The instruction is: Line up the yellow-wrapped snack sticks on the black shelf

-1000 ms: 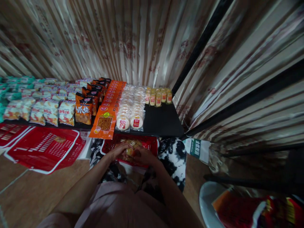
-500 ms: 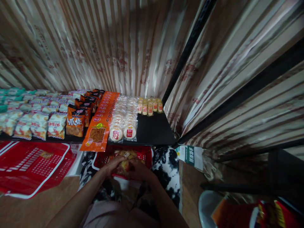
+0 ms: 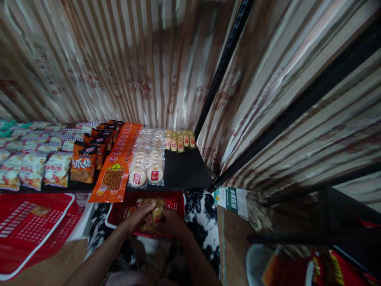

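Note:
Both hands are over a red basket point(image 3: 178, 203) on my lap, under the shelf's front edge. Between them is a small yellow snack packet point(image 3: 157, 214). My left hand point(image 3: 140, 215) has its fingers closed around the packet's left side. My right hand point(image 3: 172, 223) is closed against its right side, its fingertips partly hidden in shadow. More clear-wrapped yellowish packets point(image 3: 147, 228) lie in the basket below. Similar yellow packets point(image 3: 180, 143) with red labels stand in short rows at the back right of the black shelf point(image 3: 187, 171).
Left of those are round white crackers point(image 3: 155, 174), orange stick-snack bags point(image 3: 111, 180), orange-black bags point(image 3: 83, 163) and white bags point(image 3: 56, 169). Another red basket point(image 3: 29, 226) sits at lower left. Black posts point(image 3: 222, 71) and striped curtains point(image 3: 166, 59) bound the shelf. A white-green bag point(image 3: 230, 200) lies right.
The view has shifted, so the shelf appears lower and further left. My hands stay over the basket, with the yellow packet between them now more upright.

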The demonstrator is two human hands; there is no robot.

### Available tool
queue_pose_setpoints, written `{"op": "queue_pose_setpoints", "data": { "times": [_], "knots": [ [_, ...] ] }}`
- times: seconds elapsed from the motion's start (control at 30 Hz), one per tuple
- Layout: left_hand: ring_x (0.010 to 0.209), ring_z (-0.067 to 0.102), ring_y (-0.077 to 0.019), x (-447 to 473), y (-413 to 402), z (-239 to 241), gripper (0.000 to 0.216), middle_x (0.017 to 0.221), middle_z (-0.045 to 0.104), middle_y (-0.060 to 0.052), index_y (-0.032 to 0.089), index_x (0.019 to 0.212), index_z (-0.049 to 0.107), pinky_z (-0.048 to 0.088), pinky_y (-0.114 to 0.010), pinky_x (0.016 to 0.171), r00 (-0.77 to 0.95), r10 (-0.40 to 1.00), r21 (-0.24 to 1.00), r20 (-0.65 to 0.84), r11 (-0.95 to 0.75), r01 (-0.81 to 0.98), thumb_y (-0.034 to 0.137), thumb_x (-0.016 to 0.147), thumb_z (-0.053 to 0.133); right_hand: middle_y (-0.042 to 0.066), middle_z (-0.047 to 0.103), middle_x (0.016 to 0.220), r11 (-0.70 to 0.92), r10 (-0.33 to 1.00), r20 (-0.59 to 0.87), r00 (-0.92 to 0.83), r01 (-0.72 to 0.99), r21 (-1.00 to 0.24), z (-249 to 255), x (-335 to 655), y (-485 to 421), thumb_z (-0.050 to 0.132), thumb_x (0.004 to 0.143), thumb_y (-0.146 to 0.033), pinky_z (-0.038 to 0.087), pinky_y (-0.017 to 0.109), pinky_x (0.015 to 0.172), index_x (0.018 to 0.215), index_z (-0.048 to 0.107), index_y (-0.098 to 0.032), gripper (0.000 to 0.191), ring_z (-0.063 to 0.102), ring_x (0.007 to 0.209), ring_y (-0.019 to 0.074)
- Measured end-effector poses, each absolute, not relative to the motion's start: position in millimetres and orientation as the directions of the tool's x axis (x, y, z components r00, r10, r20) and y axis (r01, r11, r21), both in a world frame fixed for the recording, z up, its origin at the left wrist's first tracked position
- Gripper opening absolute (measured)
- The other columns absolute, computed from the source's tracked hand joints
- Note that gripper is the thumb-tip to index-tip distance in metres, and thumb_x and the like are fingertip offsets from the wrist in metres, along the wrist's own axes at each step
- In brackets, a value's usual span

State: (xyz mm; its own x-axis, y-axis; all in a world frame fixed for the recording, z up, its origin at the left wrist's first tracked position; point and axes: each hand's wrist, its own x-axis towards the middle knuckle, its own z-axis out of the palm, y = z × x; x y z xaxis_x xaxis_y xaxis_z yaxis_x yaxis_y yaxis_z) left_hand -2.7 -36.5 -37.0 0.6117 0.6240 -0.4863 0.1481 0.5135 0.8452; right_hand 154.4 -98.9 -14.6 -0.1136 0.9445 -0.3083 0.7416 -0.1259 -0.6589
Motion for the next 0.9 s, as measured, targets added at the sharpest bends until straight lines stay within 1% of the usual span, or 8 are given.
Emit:
{"op": "queue_pose_setpoints", "data": {
  "times": [0.13, 0.23, 0.33, 0.43, 0.57, 0.67, 0.77, 0.9],
  "knots": [
    [0.053, 0.051, -0.0090, 0.3, -39.5, -25.4, 0.050, 0.060, 0.057, 0.000, 0.014, 0.076, 0.055, 0.037, -0.020, 0.054, 0.618, 0.640, 0.844, -0.457, 0.531, 0.074, 0.062, 0.066, 0.060, 0.004, 0.067, 0.090, -0.189, 0.948, -0.315, -0.031, 0.743, -0.642, -12.1, 157.0, -96.7, 0.059, 0.069, -0.023, 0.040, 0.024, 0.070, 0.092, 0.060, -0.019, 0.023, 0.059, 0.082, 0.0173],
    [0.057, 0.049, -0.0078, 3.3, -41.6, -18.1, 0.045, 0.066, 0.054, 0.002, 0.015, 0.080, 0.056, 0.036, -0.019, 0.056, 0.611, 0.658, 0.858, -0.440, 0.509, 0.070, 0.054, 0.061, 0.069, 0.003, 0.066, 0.090, -0.217, 0.949, -0.316, 0.003, 0.731, -0.647, -7.4, 158.6, -95.6, 0.055, 0.072, -0.024, 0.040, 0.024, 0.071, 0.097, 0.059, -0.020, 0.026, 0.059, 0.082, 0.0166],
    [0.059, 0.046, -0.0083, 6.8, -42.0, -18.7, 0.044, 0.067, 0.052, 0.003, 0.015, 0.083, 0.057, 0.034, -0.019, 0.056, 0.589, 0.700, 0.895, -0.403, 0.437, 0.092, 0.048, 0.058, 0.072, 0.004, 0.066, 0.092, -0.221, 0.954, -0.298, 0.016, 0.709, -0.669, -2.6, 158.7, -95.3, 0.052, 0.073, -0.022, 0.041, 0.023, 0.072, 0.098, 0.058, -0.019, 0.026, 0.059, 0.084, 0.0169],
    [0.058, 0.045, -0.0093, 11.1, -40.6, -22.9, 0.036, 0.065, 0.051, 0.003, 0.015, 0.078, 0.056, 0.033, -0.020, 0.055, 0.555, 0.746, 0.926, -0.368, 0.348, 0.146, 0.043, 0.060, 0.069, 0.007, 0.065, 0.092, -0.231, 0.958, -0.284, 0.039, 0.691, -0.685, -1.1, 158.3, -95.6, 0.050, 0.074, -0.022, 0.042, 0.024, 0.074, 0.096, 0.059, -0.017, 0.025, 0.059, 0.086, 0.0185],
    [0.063, 0.047, -0.0122, 18.4, -37.8, -16.4, 0.026, 0.067, 0.054, 0.001, 0.015, 0.076, 0.059, 0.036, -0.022, 0.061, 0.515, 0.811, 0.958, -0.278, 0.192, 0.215, 0.035, 0.062, 0.064, 0.009, 0.063, 0.101, -0.238, 0.968, -0.234, 0.094, 0.651, -0.721, -4.6, 158.1, -97.0, 0.051, 0.072, -0.020, 0.043, 0.028, 0.084, 0.101, 0.056, -0.017, 0.029, 0.058, 0.096, 0.0202],
    [0.069, 0.051, -0.0157, 25.1, -36.0, -4.9, 0.025, 0.071, 0.059, -0.002, 0.015, 0.075, 0.060, 0.039, -0.025, 0.066, 0.514, 0.829, 0.970, -0.220, 0.130, 0.205, 0.036, 0.061, 0.063, 0.010, 0.062, 0.102, -0.234, 0.969, -0.143, 0.201, 0.569, -0.788, -8.2, 158.0, -97.5, 0.053, 0.069, -0.016, 0.043, 0.031, 0.087, 0.102, 0.054, -0.017, 0.033, 0.057, 0.099, 0.0214],
    [0.073, 0.054, -0.0182, 33.5, -33.4, 1.0, 0.026, 0.075, 0.061, -0.003, 0.016, 0.077, 0.061, 0.041, -0.027, 0.070, 0.478, 0.857, 0.977, -0.191, 0.119, 0.177, 0.037, 0.062, 0.062, 0.011, 0.058, 0.106, -0.197, 0.954, -0.077, 0.291, 0.407, -0.892, -9.9, 157.9, -96.6, 0.053, 0.069, -0.014, 0.049, 0.031, 0.081, 0.105, 0.049, -0.018, 0.036, 0.059, 0.095, 0.0200],
    [0.075, 0.056, -0.0188, 47.9, -27.6, 1.0, 0.029, 0.081, 0.063, -0.005, 0.016, 0.084, 0.061, 0.044, -0.028, 0.072, 0.440, 0.885, 0.985, -0.150, 0.095, 0.143, 0.036, 0.064, 0.062, 0.011, 0.057, 0.103, -0.150, 0.907, -0.018, 0.420, 0.284, -0.947, -7.2, 159.3, -94.6, 0.050, 0.074, -0.017, 0.052, 0.032, 0.080, 0.100, 0.045, -0.019, 0.026, 0.060, 0.091, 0.0187]
  ]
}}
